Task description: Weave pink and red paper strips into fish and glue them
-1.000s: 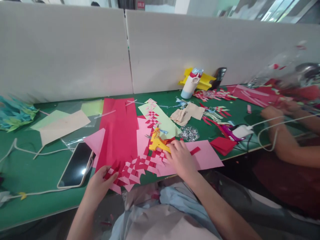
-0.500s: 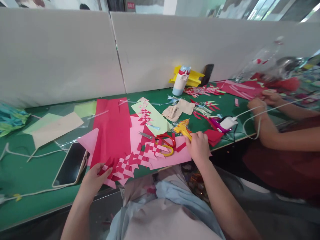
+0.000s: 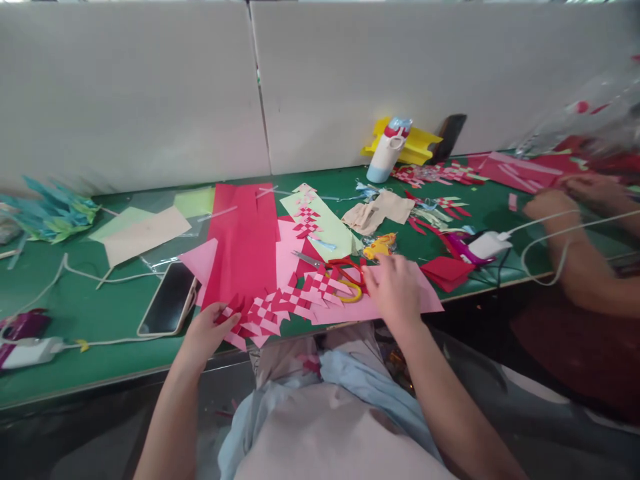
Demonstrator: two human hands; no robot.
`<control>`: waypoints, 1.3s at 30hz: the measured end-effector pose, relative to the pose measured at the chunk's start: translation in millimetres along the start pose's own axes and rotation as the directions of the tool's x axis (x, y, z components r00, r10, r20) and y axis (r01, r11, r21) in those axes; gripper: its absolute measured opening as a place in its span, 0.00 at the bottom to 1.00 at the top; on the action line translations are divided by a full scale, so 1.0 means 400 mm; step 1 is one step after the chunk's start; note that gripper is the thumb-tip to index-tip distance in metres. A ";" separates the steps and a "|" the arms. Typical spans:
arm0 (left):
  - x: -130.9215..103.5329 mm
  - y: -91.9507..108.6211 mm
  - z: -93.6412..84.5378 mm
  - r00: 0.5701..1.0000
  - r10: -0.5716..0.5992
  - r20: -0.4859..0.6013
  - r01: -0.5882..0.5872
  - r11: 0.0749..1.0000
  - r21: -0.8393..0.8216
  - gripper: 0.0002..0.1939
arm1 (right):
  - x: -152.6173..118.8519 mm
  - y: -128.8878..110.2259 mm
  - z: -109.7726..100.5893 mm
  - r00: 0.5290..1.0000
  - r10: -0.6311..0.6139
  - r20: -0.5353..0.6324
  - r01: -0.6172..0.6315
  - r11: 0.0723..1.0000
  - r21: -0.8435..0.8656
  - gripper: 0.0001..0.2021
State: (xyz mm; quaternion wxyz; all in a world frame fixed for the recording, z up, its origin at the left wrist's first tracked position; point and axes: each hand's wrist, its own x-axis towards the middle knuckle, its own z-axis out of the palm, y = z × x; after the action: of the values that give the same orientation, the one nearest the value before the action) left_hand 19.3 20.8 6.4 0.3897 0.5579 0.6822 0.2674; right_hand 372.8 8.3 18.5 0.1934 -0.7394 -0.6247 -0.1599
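My left hand [image 3: 206,333] pinches the left end of a red-and-pink woven paper piece [image 3: 263,315], which stretches along the table's front edge. My right hand [image 3: 395,290] rests over pink paper with its fingers apart, the thumb side close to the red-and-yellow handles of the scissors [image 3: 350,273]. I cannot tell whether it touches them. Just beyond its fingertips lies a yellow glue gun [image 3: 380,245]. A large red paper sheet [image 3: 243,247] spreads beyond my left hand. Another checkered paper piece [image 3: 306,220] lies on a pale green sheet [image 3: 327,233].
A phone [image 3: 169,300] and white cables lie at the left. A white-and-blue bottle [image 3: 389,152] stands near the grey partition [image 3: 150,93]. Red folded paper [image 3: 447,272] and a white plug [image 3: 487,245] are at the right, beside a co-worker's arms [image 3: 575,247].
My right hand has let go of the yellow glue gun, which now lies past the fingertips. The view has tilted down and shifted left. My left hand keeps its pinch on the woven paper.
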 end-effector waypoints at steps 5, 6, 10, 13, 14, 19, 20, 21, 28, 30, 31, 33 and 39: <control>0.001 0.003 0.001 1.000 -0.005 0.000 0.005 0.996 -0.094 0.24 | -0.058 -0.210 -0.013 0.813 -0.565 0.143 0.480 0.789 0.383 0.12; 0.002 0.001 0.001 1.000 -0.002 0.007 0.003 0.993 -0.115 0.25 | -0.072 -0.238 -0.008 0.779 -0.609 0.149 0.514 0.757 0.403 0.17; 0.000 -0.009 0.002 1.000 -0.019 0.011 0.020 0.984 -0.177 0.26 | -0.113 -0.285 0.024 0.700 -0.699 0.150 0.593 0.684 0.425 0.35; -0.014 -0.013 -0.001 0.998 -0.060 -0.002 0.058 0.973 -0.225 0.29 | -0.133 -0.282 0.043 0.671 -0.724 0.160 0.624 0.668 0.406 0.36; -0.022 -0.014 -0.004 0.998 -0.071 -0.002 0.068 0.970 -0.233 0.30 | -0.140 -0.281 0.046 0.669 -0.727 0.155 0.632 0.666 0.396 0.35; -0.085 -0.028 -0.021 0.996 -0.086 -0.007 0.084 0.984 -0.160 0.30 | -0.174 -0.282 0.056 0.683 -0.727 0.073 0.667 0.661 0.344 0.19; -0.100 -0.033 -0.026 0.996 -0.082 -0.019 0.078 0.984 -0.158 0.29 | -0.179 -0.283 0.057 0.686 -0.726 0.054 0.673 0.661 0.332 0.18; -0.115 -0.040 -0.030 0.996 -0.078 -0.029 0.072 0.983 -0.171 0.27 | -0.184 -0.283 0.058 0.687 -0.726 0.037 0.679 0.659 0.322 0.18; -0.186 -0.103 -0.046 0.989 0.088 0.118 -0.058 0.969 -0.241 0.25 | -0.191 -0.295 0.055 0.609 -0.792 -0.043 0.750 0.558 0.354 0.18; -0.192 -0.117 -0.043 0.978 0.161 0.132 -0.129 0.967 -0.220 0.28 | -0.190 -0.302 0.057 0.595 -0.802 -0.049 0.754 0.537 0.379 0.17; -0.193 -0.122 -0.040 0.976 0.182 0.117 -0.156 0.967 -0.200 0.28 | -0.189 -0.305 0.059 0.596 -0.802 -0.048 0.751 0.535 0.386 0.17; -0.190 -0.126 -0.037 0.975 0.211 0.072 -0.201 0.971 -0.133 0.23 | -0.185 -0.308 0.064 0.605 -0.795 -0.043 0.740 0.541 0.400 0.17; -0.169 -0.084 -0.052 0.928 0.373 0.015 -0.374 0.928 0.012 0.12 | -0.149 -0.308 0.049 0.625 -0.781 -0.002 0.666 0.532 0.523 0.14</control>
State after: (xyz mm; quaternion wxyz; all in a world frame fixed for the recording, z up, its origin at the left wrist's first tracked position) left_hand -11.8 -51.0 6.7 0.3320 0.6820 0.5630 0.3282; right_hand 241.1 -15.7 -16.5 0.2095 -0.3522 -0.9120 0.0202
